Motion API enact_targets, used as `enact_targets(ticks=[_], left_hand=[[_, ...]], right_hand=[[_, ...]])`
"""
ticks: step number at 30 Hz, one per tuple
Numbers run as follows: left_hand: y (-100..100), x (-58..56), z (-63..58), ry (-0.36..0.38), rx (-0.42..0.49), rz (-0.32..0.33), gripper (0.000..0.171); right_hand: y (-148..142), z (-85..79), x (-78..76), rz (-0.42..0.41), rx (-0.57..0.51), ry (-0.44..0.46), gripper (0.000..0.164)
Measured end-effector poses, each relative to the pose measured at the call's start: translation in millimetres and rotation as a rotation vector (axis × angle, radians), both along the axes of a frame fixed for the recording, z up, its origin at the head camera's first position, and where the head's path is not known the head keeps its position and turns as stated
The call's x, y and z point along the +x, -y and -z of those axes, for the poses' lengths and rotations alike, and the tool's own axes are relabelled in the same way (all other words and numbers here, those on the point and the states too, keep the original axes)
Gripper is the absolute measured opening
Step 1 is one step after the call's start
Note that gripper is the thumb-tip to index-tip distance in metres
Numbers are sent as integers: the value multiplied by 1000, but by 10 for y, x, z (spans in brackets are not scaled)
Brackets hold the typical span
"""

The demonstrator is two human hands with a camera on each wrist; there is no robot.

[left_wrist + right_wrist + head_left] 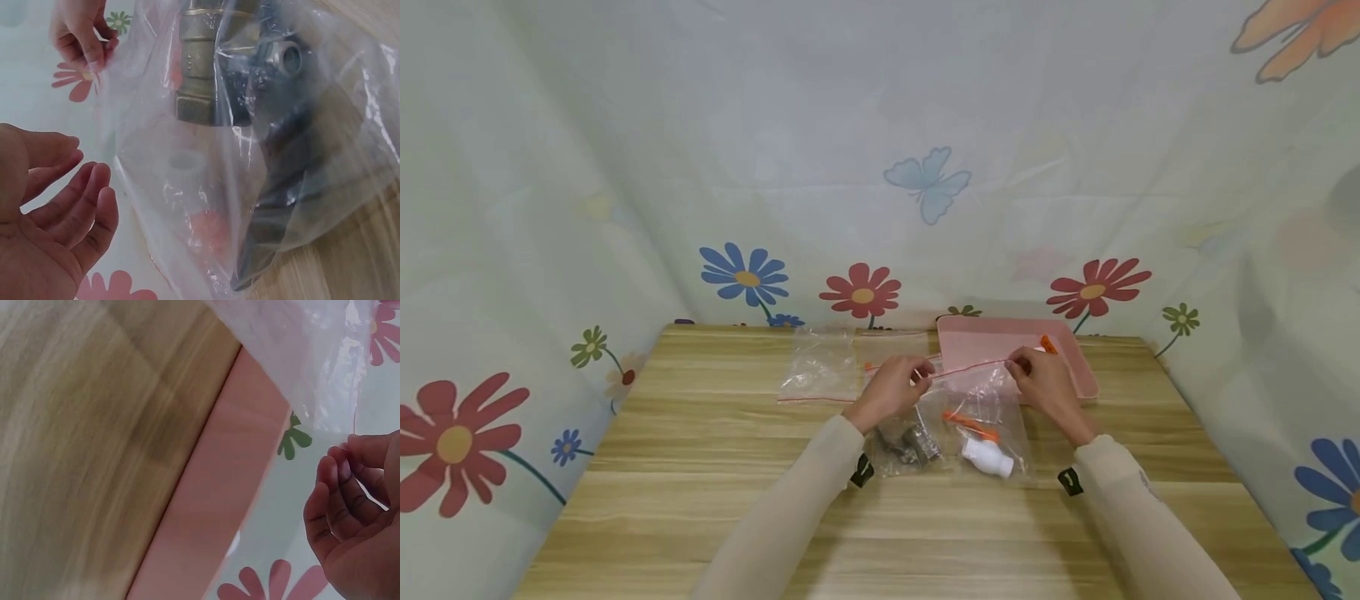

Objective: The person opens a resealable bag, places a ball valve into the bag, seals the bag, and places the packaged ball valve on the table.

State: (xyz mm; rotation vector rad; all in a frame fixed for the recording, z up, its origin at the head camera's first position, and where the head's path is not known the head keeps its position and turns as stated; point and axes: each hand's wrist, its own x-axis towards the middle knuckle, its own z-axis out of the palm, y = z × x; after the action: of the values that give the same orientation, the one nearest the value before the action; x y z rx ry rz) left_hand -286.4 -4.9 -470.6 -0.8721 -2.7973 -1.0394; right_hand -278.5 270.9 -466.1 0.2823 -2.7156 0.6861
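Both hands hold up a clear zip bag (pixel 1011 417) with a red strip along its top edge. My left hand (pixel 891 392) is at the strip's left end, thumb and index fingertips together. At the other end, my right hand (pixel 1045 383) pinches the corner, seen closely in the right wrist view. Low in the bag are a white plastic fitting (pixel 988 458) and an orange handle-like piece (pixel 972 425). Under my left hand is another clear bag (pixel 887 467) with dark metal parts; the left wrist view shows a brass valve (pixel 197 81) through the plastic.
Behind my right hand lies a pink tray (pixel 985 327) with an orange piece (pixel 1048 343) showing. A flat clear bag (pixel 820 367) lies on the wooden table (pixel 715 467), left of the hands. Flower-printed cloth (pixel 820 167) surrounds the table's back and sides.
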Motion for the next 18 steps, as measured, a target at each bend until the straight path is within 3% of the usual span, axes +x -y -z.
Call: enact_targets(ticks=[7,18], left_hand=[[108,30,1,-30,29,-26,22],[385,232,-228,-85,32,-69,28]], right_hand=[[9,6,-38,-6,-10,44,18],[172,-319,157,-129,-49,-150,23]])
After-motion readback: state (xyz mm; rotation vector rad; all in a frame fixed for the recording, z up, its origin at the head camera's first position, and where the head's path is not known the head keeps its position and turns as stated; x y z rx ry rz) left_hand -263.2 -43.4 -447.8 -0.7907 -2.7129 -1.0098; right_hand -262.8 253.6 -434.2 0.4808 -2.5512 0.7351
